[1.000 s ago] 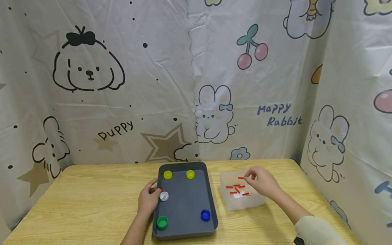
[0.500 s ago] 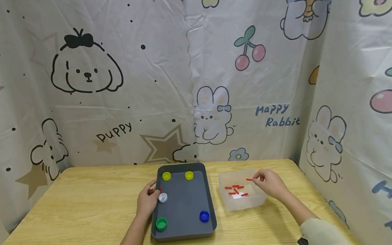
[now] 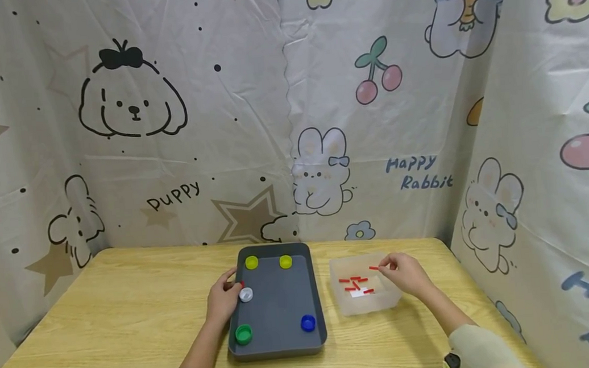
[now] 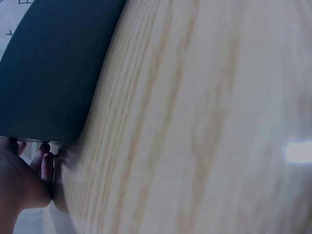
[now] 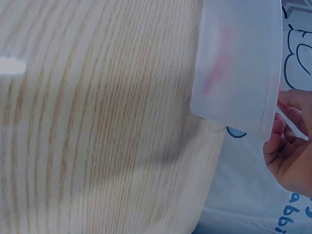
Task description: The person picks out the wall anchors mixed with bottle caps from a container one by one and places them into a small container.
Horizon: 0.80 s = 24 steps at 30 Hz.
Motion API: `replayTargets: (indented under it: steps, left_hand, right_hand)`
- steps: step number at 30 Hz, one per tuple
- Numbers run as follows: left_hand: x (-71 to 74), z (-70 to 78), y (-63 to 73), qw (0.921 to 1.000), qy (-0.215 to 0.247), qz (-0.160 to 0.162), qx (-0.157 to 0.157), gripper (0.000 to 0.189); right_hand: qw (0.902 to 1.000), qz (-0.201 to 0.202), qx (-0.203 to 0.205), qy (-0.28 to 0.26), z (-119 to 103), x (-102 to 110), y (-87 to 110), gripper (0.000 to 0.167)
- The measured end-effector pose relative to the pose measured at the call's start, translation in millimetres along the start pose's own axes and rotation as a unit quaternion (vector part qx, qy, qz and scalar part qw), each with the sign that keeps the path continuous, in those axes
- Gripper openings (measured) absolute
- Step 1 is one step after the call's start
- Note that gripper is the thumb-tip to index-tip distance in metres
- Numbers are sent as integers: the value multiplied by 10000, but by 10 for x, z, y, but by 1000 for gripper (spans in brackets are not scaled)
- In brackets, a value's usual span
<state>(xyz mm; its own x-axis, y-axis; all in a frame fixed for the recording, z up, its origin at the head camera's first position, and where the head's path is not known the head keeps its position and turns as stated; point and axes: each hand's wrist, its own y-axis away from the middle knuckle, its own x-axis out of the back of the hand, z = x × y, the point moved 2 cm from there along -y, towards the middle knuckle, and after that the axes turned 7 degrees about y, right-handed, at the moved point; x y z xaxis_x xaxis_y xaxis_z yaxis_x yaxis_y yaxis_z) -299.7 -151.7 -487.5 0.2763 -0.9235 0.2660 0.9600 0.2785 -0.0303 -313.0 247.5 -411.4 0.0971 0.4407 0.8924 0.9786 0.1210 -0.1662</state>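
Since the frame a second ago the right hand (image 3: 406,275) has lifted one red stick (image 3: 374,268) off the pile and drawn it toward 3 o'clock; the left hand (image 3: 223,300) has stayed put. The stick is pinched between thumb and fingertips, held level above the far half of the clear plastic box (image 3: 392,300), apart from the loose red sticks (image 3: 355,283) lying on the box floor beside a small white slip (image 3: 357,293).

At 9 o'clock from the box, just beside it, sits the dark grey tray (image 3: 315,296). The left hand rests against its left rim, fingers curled over the edge, with a bit of red showing at the fingertips (whether it grips this I cannot tell). A white cap (image 3: 246,294) lies touching or nearly touching those fingers.

Other caps in the tray: two yellow caps (image 3: 251,262) at 12 o'clock, a green cap (image 3: 243,334) at 7 o'clock, a blue cap (image 3: 308,322) at 5 o'clock, all well apart.

Everything stands on a wooden table (image 3: 119,316); printed cartoon curtains (image 3: 167,130) close it in behind and to the right.
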Motion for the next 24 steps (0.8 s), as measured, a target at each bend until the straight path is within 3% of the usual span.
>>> replayTargets:
  steps: [16,24]
  left_hand:
    - [11,26,15,10000,-7,11,23,46]
    - [14,24,17,10000,-11,11,3,45]
  right_hand:
    - [10000,-13,-42,58,-10,20,-1,16]
    - [9999,115,67,-3,-150,44,-42,14]
